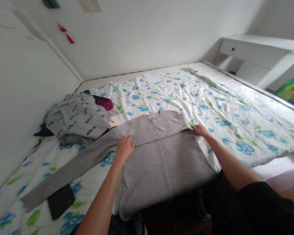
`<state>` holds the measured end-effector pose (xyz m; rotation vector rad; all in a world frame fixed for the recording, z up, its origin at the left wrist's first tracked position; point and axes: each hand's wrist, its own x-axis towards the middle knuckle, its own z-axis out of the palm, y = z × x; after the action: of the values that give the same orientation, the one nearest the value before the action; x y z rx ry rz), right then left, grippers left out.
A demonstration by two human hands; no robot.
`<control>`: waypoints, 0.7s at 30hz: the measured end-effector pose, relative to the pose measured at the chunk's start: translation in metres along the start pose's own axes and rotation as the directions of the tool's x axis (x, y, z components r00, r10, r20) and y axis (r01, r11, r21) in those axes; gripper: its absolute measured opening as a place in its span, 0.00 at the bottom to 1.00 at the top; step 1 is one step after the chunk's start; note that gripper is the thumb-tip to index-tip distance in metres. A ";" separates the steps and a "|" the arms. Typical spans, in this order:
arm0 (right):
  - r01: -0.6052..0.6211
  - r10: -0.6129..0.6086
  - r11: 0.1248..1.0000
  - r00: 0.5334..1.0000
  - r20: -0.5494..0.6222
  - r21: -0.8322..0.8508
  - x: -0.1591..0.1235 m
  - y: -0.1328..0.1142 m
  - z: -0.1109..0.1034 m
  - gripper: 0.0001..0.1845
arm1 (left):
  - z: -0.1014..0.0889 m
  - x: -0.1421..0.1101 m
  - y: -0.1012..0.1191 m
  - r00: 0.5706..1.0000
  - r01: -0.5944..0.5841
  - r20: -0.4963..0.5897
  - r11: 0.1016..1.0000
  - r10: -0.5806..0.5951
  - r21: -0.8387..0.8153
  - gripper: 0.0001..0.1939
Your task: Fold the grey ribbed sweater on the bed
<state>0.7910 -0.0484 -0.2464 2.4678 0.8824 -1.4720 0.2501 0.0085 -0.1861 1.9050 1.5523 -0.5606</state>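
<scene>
The sweater (159, 166) is matt, ribbed knit (rougher-looking than the smooth paper (152, 78)); the bedsheet (176, 86) is wrinkled cloth, the wall (156, 32) matt.

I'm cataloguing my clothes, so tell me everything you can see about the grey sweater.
The grey sweater looks like ribbed knit, with a round neckline and small pale label. It lies on the floral sheet, one sleeve folded across the front, the other stretched left, overlapping a flat black object. The left hand rests near the folded sleeve's end; the right hand is at the opposite edge.
</scene>
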 end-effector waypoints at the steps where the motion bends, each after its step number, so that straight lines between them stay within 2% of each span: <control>1: -0.041 0.039 0.995 0.999 0.022 0.092 0.002 0.002 0.002 0.27 | 0.008 0.001 0.001 1.000 -0.022 0.017 1.000 0.022 -0.009 0.34; 4: -0.086 0.082 0.964 0.996 0.025 0.250 0.003 0.004 0.006 0.30 | 0.032 0.001 0.001 0.985 -0.036 0.166 0.999 0.037 -0.008 0.39; 7: -0.071 0.073 0.981 0.997 -0.004 0.180 0.001 0.000 0.008 0.32 | 0.049 0.000 0.000 0.962 -0.003 0.274 1.000 -0.005 0.026 0.43; 10: -0.012 0.010 0.998 0.999 -0.031 -0.054 -0.001 -0.008 0.012 0.34 | 0.056 0.001 -0.003 0.957 0.005 0.291 0.999 -0.019 0.047 0.44; 12: 0.036 -0.041 0.988 0.999 -0.033 -0.149 -0.002 -0.013 0.014 0.30 | 0.059 0.002 -0.005 0.959 0.005 0.283 0.999 -0.020 0.054 0.45; 15: 0.057 -0.060 0.985 0.998 -0.013 -0.161 -0.002 -0.016 0.012 0.20 | 0.062 0.004 -0.008 0.963 0.009 0.268 0.999 -0.023 0.053 0.45; 21: -0.008 0.012 0.994 0.999 0.038 -0.114 0.003 -0.008 -0.004 0.17 | 0.058 0.006 -0.011 0.949 0.019 0.313 0.999 -0.030 0.037 0.48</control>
<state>0.7907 -0.0390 -0.2453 2.3518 0.9181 -1.4196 0.2437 -0.0259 -0.2339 1.7227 1.3679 -0.8603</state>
